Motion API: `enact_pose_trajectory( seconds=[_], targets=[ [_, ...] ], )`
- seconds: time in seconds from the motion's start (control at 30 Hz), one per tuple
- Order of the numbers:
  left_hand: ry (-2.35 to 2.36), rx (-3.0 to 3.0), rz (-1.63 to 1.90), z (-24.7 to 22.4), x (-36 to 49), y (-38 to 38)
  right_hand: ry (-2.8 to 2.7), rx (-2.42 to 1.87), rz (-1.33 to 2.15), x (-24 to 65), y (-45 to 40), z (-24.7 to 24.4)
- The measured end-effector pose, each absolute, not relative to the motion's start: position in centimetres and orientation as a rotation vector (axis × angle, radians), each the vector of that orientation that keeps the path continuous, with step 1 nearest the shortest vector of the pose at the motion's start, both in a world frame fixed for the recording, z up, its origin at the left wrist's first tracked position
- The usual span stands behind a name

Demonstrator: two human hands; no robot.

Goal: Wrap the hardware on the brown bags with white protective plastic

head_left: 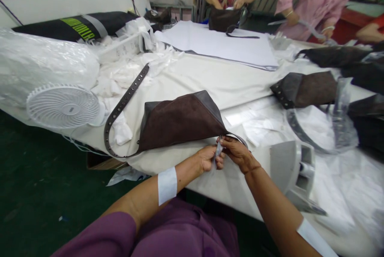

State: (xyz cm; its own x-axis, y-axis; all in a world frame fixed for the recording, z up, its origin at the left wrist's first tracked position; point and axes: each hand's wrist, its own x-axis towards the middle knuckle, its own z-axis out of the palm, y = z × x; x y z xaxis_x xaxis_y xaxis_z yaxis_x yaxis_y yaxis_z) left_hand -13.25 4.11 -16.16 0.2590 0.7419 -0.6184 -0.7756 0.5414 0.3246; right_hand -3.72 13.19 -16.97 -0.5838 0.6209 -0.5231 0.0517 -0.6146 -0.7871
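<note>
A dark brown handbag (183, 123) with grey end panels lies on the white-covered table in front of me. Its long strap, studded with metal eyelets (120, 107), loops out to the left. At the bag's near right corner, my left hand (208, 159) is closed around a small strip of clear plastic (218, 151). Just beside it, my right hand (238, 153) pinches at the same corner, where the strap joins, by the upper end of the plastic. The fingers partly hide the fitting there.
A white fan (64, 107) stands at the left near plastic wrap (42, 63). Right of my hands is a grey tape dispenser (289, 169), with another brown bag (315, 89) behind it. White sheets (216, 43) lie at the back, where two people stand working.
</note>
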Motion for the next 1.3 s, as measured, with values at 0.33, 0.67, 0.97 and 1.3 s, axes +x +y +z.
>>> enact_pose_trajectory(
  seconds=[0.33, 0.67, 0.97, 1.3],
  targets=[
    [1.564, 0.486, 1.23, -14.9, -15.3, -4.2, -1.255, -1.225, 2.265, -3.5, 13.3, -16.5],
    [1.412, 0.267, 1.393, -15.5, -12.4, 3.3, -1.276, -1.179, 2.252, -2.9, 12.8, -16.5],
    [1.069, 0.106, 1.264, -15.1, -13.7, 4.1, -0.752, -0.735, 2.397, -2.7, 10.4, -18.1],
    [1.051, 0.087, 1.329, -15.9, -13.3, 3.2, -0.868, -1.034, 2.13, -4.9, 8.3, -17.9]
  ],
)
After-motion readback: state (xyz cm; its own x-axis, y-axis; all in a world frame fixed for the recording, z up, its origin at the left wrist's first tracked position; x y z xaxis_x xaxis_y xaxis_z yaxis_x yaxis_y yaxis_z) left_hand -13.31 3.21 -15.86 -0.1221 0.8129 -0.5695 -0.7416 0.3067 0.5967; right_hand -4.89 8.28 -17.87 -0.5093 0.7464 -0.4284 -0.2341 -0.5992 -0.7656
